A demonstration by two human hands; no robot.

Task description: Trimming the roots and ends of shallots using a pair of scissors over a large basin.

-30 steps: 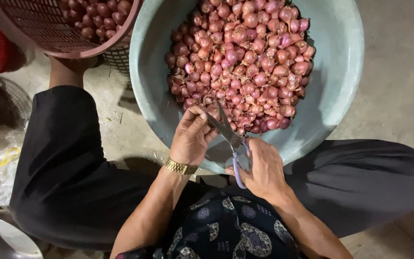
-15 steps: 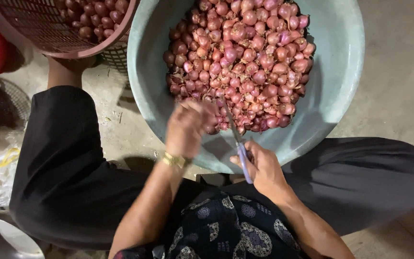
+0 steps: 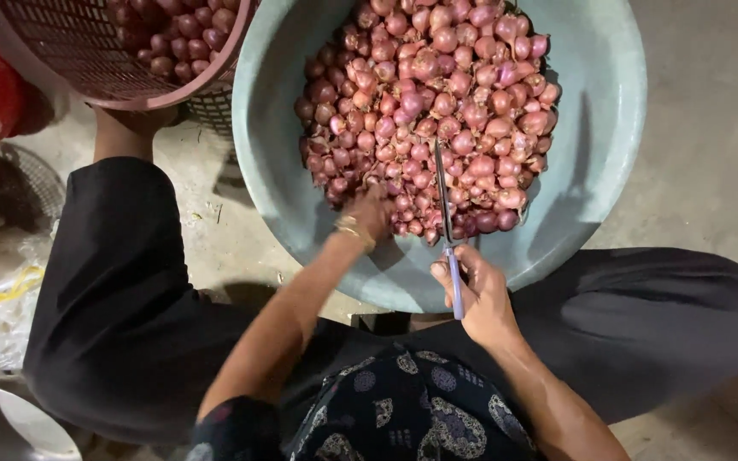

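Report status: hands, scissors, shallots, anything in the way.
Left hand reaching into shallots in the teal basin. Right hand gripping scissors, blades closed, pointing over the pile. Nothing between the hands and the pile.

Dim warm light from above, soft shadows below basin, slight motion blur, edges stretched

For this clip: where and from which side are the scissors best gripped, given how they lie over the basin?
Grip the scissors at the blue handle end, coming from the near side by the basin rim. The closed blades point away over the shallots, so only the handles are safe to hold. The right hand holds them there already, while the left hand reaches into the pile.
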